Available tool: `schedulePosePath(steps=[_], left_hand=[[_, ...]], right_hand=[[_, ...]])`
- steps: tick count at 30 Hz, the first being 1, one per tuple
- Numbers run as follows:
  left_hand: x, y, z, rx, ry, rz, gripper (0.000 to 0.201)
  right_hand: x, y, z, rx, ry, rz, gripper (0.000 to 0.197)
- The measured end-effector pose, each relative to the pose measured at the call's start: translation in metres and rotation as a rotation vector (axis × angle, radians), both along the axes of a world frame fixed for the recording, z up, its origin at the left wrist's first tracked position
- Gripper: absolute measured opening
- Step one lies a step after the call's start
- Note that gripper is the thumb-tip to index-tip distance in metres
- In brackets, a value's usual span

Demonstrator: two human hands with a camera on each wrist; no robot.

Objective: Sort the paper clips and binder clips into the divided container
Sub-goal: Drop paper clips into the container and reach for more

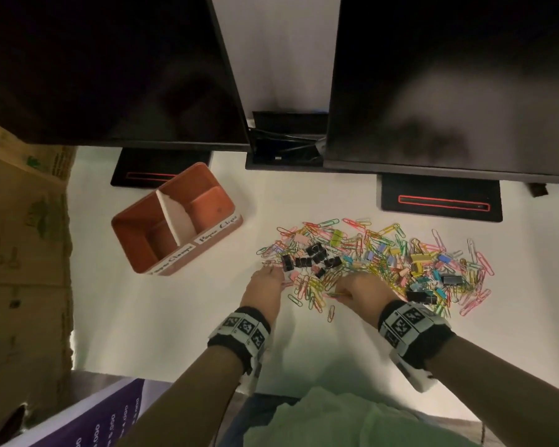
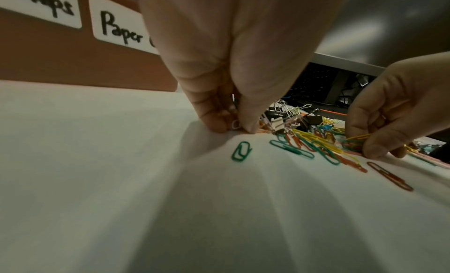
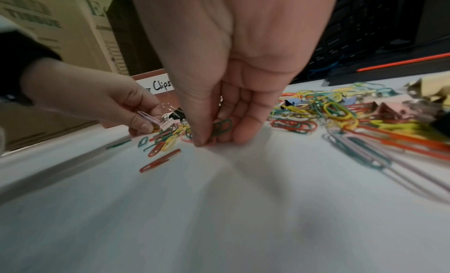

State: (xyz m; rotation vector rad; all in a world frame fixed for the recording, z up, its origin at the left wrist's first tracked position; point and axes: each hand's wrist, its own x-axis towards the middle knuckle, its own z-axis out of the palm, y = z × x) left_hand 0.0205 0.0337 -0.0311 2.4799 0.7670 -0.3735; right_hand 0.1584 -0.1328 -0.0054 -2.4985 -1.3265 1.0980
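My left hand [image 2: 231,69] has its fingers [image 2: 212,121] curled down to the bench [image 2: 121,200], thumb and forefinger pinching a pale paper clip [image 2: 235,124] right at the bench surface. From the right wrist view I see a pink paper clip [image 3: 148,117] sticking out of that same pinch, at the near left edge of the pile. A lone green paper clip [image 2: 241,151] lies flat just in front of those fingertips, not touched.

My right hand [image 3: 233,69] is also closed in a pinch: thumb and fingers [image 3: 202,130] meet at the bench around a few small paper clips, a green one [image 3: 222,127] showing between them. From the left wrist view I see yellow clips [image 2: 358,137] held in the same grip.

Both hands work the near side of the clip pile [image 1: 378,262], which spreads across the white bench to my right. A cluster of black binder clips [image 1: 317,258] sits just beyond my left hand; pastel binder clips are mixed in further right.

The divided container [image 1: 175,221] stands well apart to the left of the pile, its two compartments labelled, both holding nothing that I can see.
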Motion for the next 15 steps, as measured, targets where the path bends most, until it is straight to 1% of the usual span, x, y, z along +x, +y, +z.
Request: schedulePosePath(steps=[2,3,5,7,9,11,13,15], left_hand=[[0.0,0.006,0.009,-0.072,-0.009,-0.001,0.018],[-0.001,0.01,0.017,-0.106,-0.047,0.007,0.017],[-0.005,0.024,0.034,-0.177,-0.162,0.071,0.013],[-0.011,0.044,0.056,-0.2,-0.307,0.128,0.006],[-0.016,0.07,0.08,-0.19,-0.412,0.174,0.007],[-0.019,0.099,0.099,-0.159,-0.467,0.244,0.01],[-0.02,0.126,0.108,-0.125,-0.487,0.331,0.008],[-0.018,0.147,0.108,-0.12,-0.47,0.42,0.004]], right_hand=[[-0.001,0.001,0.005,0.005,0.001,-0.032,0.018],[-0.001,0.003,0.011,0.028,0.004,-0.052,0.018],[0.0,0.013,0.026,0.102,0.008,-0.079,0.018],[0.0,0.033,0.047,0.191,0.0,-0.1,0.017],[0.0,0.063,0.068,0.276,-0.02,-0.088,0.017],[-0.003,0.103,0.084,0.347,-0.035,-0.066,0.019],[-0.008,0.147,0.093,0.432,-0.045,-0.07,0.018],[-0.016,0.19,0.094,0.459,-0.039,-0.094,0.016]])
